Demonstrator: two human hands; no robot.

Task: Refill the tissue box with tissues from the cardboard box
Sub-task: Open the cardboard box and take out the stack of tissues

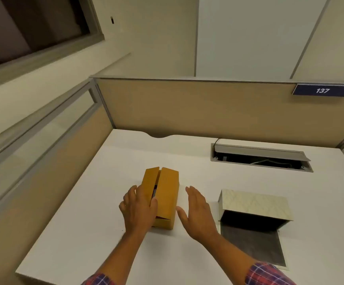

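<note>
Beige cubicle partitions [187, 108] wall in a white desk [97, 202] on its left and far sides, with a dark window [29, 27] high on the far left. Near the middle of the desk lies the cardboard box [167, 194], a yellow-brown carton running near to far, its two top flaps parted along a narrow dark slit. Over the carton's near left part rests the left hand [139, 208], fingers [153, 202] spread and laid on the left flap with one fingertip at the slit's edge; it presses flat and grips nothing. Just right of the carton the right hand [197, 212] hovers flat and wide, thumb [182, 217] near the carton's right wall, whether it touches I cannot tell, and it holds nothing. Both wrists come out of red-and-blue plaid sleeves [267, 273] at the near edge. Further right, apart from the right hand, sits the tissue box [255, 204], pale and patterned, its near end open and dark, with a grey flap [253, 245] lying flat on the desk toward the viewer. Beyond it, a cable tray [261, 156] is sunk into the desk with its lid raised, and a blue plate reading 137 [323, 90] hangs on the far partition at the right.
</note>
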